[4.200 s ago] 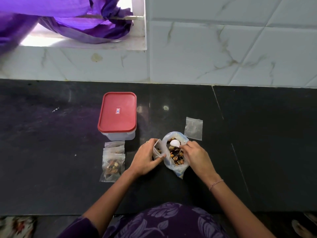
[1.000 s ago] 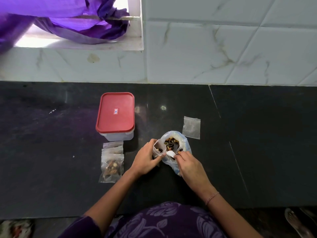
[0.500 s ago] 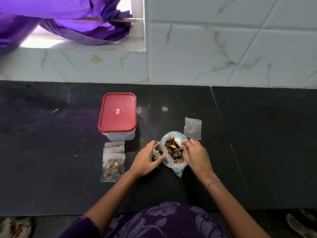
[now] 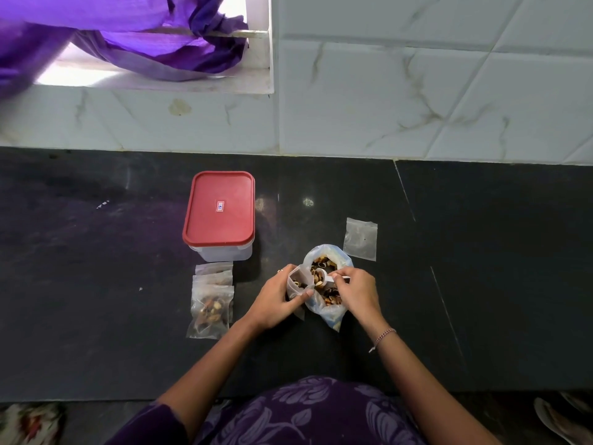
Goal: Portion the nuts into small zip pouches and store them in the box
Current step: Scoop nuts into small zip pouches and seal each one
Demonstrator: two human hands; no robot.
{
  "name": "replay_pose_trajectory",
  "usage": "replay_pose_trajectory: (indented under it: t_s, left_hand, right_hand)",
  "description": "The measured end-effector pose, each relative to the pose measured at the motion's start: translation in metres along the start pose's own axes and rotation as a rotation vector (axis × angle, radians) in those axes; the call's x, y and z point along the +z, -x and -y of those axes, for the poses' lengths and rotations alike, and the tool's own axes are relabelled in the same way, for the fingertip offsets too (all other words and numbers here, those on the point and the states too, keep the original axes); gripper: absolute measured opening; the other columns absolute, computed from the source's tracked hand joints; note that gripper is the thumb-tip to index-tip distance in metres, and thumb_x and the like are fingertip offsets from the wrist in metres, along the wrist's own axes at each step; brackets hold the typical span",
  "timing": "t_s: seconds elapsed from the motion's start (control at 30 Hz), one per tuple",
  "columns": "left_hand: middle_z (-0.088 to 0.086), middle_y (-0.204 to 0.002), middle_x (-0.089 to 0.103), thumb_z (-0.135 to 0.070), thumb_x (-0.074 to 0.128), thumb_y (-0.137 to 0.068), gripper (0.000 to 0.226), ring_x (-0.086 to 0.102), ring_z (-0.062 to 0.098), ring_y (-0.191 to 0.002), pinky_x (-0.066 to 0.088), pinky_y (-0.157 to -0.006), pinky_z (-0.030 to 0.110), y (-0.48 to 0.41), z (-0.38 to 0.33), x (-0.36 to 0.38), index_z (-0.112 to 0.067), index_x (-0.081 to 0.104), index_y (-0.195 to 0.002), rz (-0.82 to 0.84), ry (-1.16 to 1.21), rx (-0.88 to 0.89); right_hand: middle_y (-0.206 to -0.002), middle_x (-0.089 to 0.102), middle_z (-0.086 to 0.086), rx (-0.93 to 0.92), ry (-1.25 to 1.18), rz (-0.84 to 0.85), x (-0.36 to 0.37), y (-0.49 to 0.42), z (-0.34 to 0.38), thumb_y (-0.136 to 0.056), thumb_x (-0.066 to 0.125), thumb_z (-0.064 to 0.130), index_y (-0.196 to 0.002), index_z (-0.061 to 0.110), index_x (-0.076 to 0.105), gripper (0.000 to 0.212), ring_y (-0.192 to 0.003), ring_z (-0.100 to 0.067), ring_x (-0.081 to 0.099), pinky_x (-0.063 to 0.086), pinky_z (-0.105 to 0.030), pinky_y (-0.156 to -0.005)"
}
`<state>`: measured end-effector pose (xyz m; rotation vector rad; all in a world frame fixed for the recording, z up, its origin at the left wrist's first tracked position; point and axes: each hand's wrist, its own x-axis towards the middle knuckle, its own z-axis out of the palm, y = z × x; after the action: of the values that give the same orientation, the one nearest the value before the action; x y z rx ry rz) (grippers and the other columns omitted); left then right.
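Note:
A clear plastic bag of mixed nuts stands open on the black counter. My right hand pinches a small white spoon whose bowl sits over the nuts. Just left of the bag, my left hand grips a small zip pouch, held open with a few nuts inside. The box, clear with a red lid on, stands farther back on the left. Three filled pouches lie overlapping in front of it.
One empty zip pouch lies flat behind and to the right of the bag. A white tiled wall rises behind the counter, with purple cloth on the window ledge at the upper left. The counter's front edge runs just before my body.
My right hand has carried the spoon between the nut bag and the small pouch, and the spoon now sits low in the bag again. My left hand has kept hold of the pouch.

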<state>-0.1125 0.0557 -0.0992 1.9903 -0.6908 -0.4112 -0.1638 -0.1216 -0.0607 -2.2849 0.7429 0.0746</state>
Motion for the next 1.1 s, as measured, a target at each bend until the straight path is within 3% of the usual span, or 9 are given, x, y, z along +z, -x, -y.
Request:
replay_pose_trajectory:
  t_s: [0.17, 0.23, 0.33, 0.47, 0.57, 0.7, 0.9, 1.03, 1.1]
  left_hand:
    - [-0.018, -0.102, 0.061, -0.047, 0.063, -0.088, 0.027, 0.060, 0.005, -0.098, 0.048, -0.083, 0.021, 0.002, -0.001, 0.000, -0.031, 0.057, -0.108, 0.018, 0.070, 0.008]
    - [-0.016, -0.103, 0.061, -0.051, 0.061, -0.087, 0.033, 0.060, 0.005, -0.098, 0.049, -0.084, 0.024, 0.002, -0.001, -0.001, -0.027, 0.057, -0.110, -0.003, 0.056, 0.016]
    - [-0.014, -0.104, 0.061, -0.057, 0.058, -0.084, 0.040, 0.059, 0.004, -0.098, 0.051, -0.083, 0.029, 0.001, -0.001, -0.001, -0.027, 0.056, -0.110, -0.042, -0.004, 0.011]
    - [-0.011, -0.106, 0.059, -0.060, 0.057, -0.082, 0.050, 0.059, 0.004, -0.097, 0.053, -0.083, 0.036, 0.000, -0.002, 0.000, -0.022, 0.055, -0.115, -0.062, -0.046, 0.004]
    - [-0.010, -0.106, 0.058, -0.060, 0.056, -0.081, 0.050, 0.058, 0.004, -0.096, 0.053, -0.082, 0.039, -0.001, -0.004, 0.001, -0.022, 0.054, -0.114, -0.079, -0.091, 0.008]
    - [-0.011, -0.105, 0.057, -0.058, 0.057, -0.082, 0.045, 0.056, 0.004, -0.094, 0.051, -0.081, 0.039, -0.004, -0.004, -0.001, -0.024, 0.054, -0.112, -0.129, -0.161, 0.037]
    - [-0.011, -0.103, 0.056, -0.056, 0.060, -0.083, 0.044, 0.056, 0.008, -0.094, 0.050, -0.081, 0.043, -0.008, 0.001, -0.003, -0.024, 0.052, -0.112, -0.184, -0.232, 0.030]
    - [-0.012, -0.101, 0.057, -0.055, 0.061, -0.084, 0.041, 0.056, 0.006, -0.091, 0.049, -0.081, 0.043, -0.012, -0.004, -0.003, -0.025, 0.053, -0.110, -0.213, -0.236, 0.047]
    - [-0.013, -0.101, 0.058, -0.053, 0.062, -0.084, 0.039, 0.057, 0.006, -0.091, 0.049, -0.081, 0.044, -0.014, -0.007, -0.002, -0.027, 0.053, -0.110, -0.224, -0.221, 0.055]
  right_hand:
    - [-0.095, 0.067, 0.000, 0.158, -0.247, 0.043, 0.000, -0.004, -0.005, -0.093, 0.058, 0.023, -0.107, 0.016, 0.070, 0.020, -0.082, -0.009, 0.061, 0.053, -0.023, -0.070]
    - [-0.081, 0.062, 0.004, 0.200, -0.329, 0.040, -0.003, -0.004, -0.007, -0.094, 0.057, 0.022, -0.106, 0.016, 0.070, 0.019, -0.077, -0.008, 0.060, 0.052, -0.022, -0.067]
    - [-0.079, 0.060, 0.005, 0.244, -0.411, 0.025, -0.008, -0.004, -0.010, -0.094, 0.057, 0.022, -0.101, 0.018, 0.070, 0.016, -0.079, -0.009, 0.059, 0.047, -0.020, -0.061]
    - [-0.071, 0.056, 0.000, 0.319, -0.587, 0.059, -0.015, -0.001, -0.015, -0.093, 0.058, 0.016, -0.096, 0.016, 0.069, 0.011, -0.062, -0.007, 0.049, 0.041, -0.018, -0.054]
    - [-0.067, 0.052, -0.002, 0.378, -0.699, 0.093, -0.019, 0.000, -0.018, -0.093, 0.057, 0.011, -0.095, 0.011, 0.067, 0.010, -0.055, -0.006, 0.042, 0.036, -0.014, -0.043]
    - [-0.065, 0.050, -0.002, 0.401, -0.791, 0.098, -0.025, 0.003, -0.015, -0.093, 0.057, 0.009, -0.097, 0.006, 0.066, 0.010, -0.052, -0.006, 0.039, 0.034, -0.013, -0.042]
    - [-0.061, 0.053, 0.001, 0.245, -0.929, 0.120, -0.036, 0.016, 0.003, -0.090, 0.062, 0.012, -0.096, 0.008, 0.069, 0.010, -0.052, -0.004, 0.041, 0.036, -0.014, -0.046]
    - [-0.062, 0.059, 0.002, 0.066, -0.773, 0.143, -0.033, 0.025, 0.016, -0.089, 0.065, 0.017, -0.104, 0.008, 0.071, 0.019, -0.050, -0.001, 0.048, 0.040, -0.013, -0.049]
    - [-0.068, 0.064, 0.006, -0.067, -0.574, 0.046, -0.030, 0.031, 0.022, -0.088, 0.065, 0.019, -0.100, 0.016, 0.073, 0.015, -0.055, 0.002, 0.057, 0.044, -0.011, -0.054]
